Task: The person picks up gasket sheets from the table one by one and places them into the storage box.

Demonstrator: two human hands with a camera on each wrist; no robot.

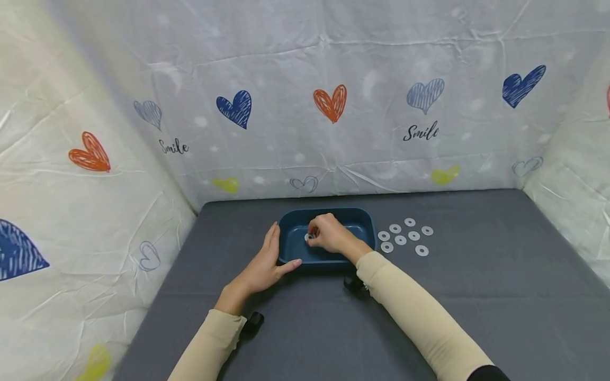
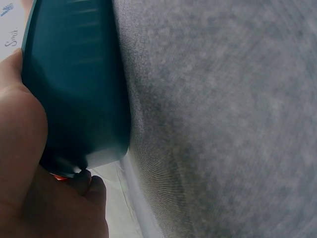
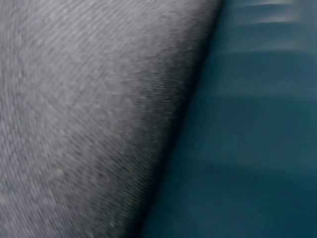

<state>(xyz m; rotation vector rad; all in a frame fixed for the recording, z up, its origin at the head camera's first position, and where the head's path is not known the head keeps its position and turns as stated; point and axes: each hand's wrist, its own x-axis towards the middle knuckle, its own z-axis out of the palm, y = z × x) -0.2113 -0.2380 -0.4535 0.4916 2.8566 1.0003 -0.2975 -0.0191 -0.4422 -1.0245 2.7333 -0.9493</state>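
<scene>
A dark teal plastic tray (image 1: 361,222) lies on the grey table. My left hand (image 1: 262,267) braces its near-left corner, with straight fingers along the left end and the thumb along the front wall. The left wrist view shows that thumb (image 2: 17,74) at the tray's rim. Over the inside of the tray, my right hand (image 1: 329,233) pinches a flat washer (image 1: 306,239) between thumb and fingertips. Only the tray's outer wall (image 3: 257,129) and the cloth show in the right wrist view; the right hand is out of it.
Several flat light-grey washers (image 1: 417,237) lie spread on the table just right of the tray. Grey cloth (image 1: 476,317) covers the table. Behind it hangs a white curtain (image 1: 286,53) printed with hearts. A black wrist device (image 1: 252,324) sits below my left wrist.
</scene>
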